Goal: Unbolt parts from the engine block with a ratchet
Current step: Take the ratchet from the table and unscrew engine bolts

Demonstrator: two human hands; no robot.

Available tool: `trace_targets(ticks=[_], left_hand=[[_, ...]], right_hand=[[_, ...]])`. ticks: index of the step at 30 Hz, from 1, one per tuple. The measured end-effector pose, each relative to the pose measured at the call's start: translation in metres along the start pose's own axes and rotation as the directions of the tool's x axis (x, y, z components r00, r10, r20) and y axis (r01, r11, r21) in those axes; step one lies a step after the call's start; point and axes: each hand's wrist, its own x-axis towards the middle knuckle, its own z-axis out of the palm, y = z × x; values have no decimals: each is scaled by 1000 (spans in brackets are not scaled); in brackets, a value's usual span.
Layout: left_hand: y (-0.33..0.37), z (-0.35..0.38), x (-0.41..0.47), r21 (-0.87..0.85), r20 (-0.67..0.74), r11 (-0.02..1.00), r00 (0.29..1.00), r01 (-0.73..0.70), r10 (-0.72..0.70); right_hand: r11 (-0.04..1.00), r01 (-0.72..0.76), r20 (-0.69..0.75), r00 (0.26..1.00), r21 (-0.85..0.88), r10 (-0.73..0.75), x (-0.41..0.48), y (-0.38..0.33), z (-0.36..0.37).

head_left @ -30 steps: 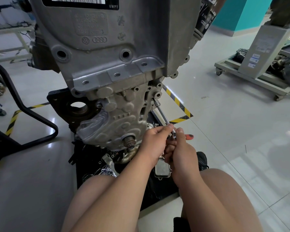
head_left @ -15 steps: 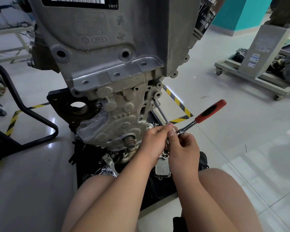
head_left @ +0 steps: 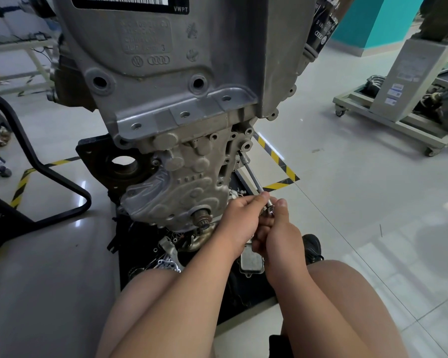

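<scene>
Head view, items as follows.

Engine block (head_left: 181,99): is standing upright on a black mat (head_left: 130,244) on the floor (head_left: 347,202), filling the upper middle of the frame, its cast cover with bolt holes facing the camera.

Extension bar (head_left: 252,177): is running at a slant from a bolt point on the block's lower right edge down to the two hands; its socket end is sitting against the block.

Ratchet (head_left: 270,210): only the metal head is showing, between the two hands at the bar's lower end; the handle is lying hidden behind the right hand.

Left hand (head_left: 239,223): is curling its fingers and pinching the lower end of the bar between thumb and forefinger.

Right hand (head_left: 283,236): is closing round the ratchet, thumb lying up along the head, fingers curling underneath.

Metal part (head_left: 251,260): is lying on the mat just below the hands.

Striped tape (head_left: 279,164): is marking the floor behind the bar.

Chair frame (head_left: 49,171): is standing to the left, apart from the block.

Wheeled cart (head_left: 398,125): is standing well apart at upper right.
</scene>
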Motion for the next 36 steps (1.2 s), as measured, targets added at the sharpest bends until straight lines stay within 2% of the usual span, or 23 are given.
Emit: trace_targets(ticks=[4, 7, 11, 14, 23, 31, 36], left_hand=[[0, -1, -1, 25, -2, 1000, 1000, 13, -13], [-1, -2, -1, 30, -8, 999, 1000, 26, -26], [-3, -1, 0, -3, -32, 1000, 999, 15, -15], [-4, 1, 2, 18, -76, 1000, 997, -13, 15], [-3, 1, 2, 21, -59, 999, 998, -31, 32], [-3, 1, 3, -74, -14, 997, 1000, -18, 17], [-4, -2, 6, -34, -46, 999, 999, -26, 24]], right_hand=[[987, -113, 18, 994, 117, 112, 4, 0, 3], [981, -127, 42, 992, 149, 122, 6, 3, 2], [993, -45, 35, 999, 108, 42, 4, 2, -1], [995, 74, 4, 997, 66, -74, 3, 4, -3], [957, 283, -87, 953, -67, -289, 2, 8, -5], [951, 301, -110, 945, -68, -307, 4, 7, -4], [961, 273, -98, 956, -30, -275, 3, 6, -4]])
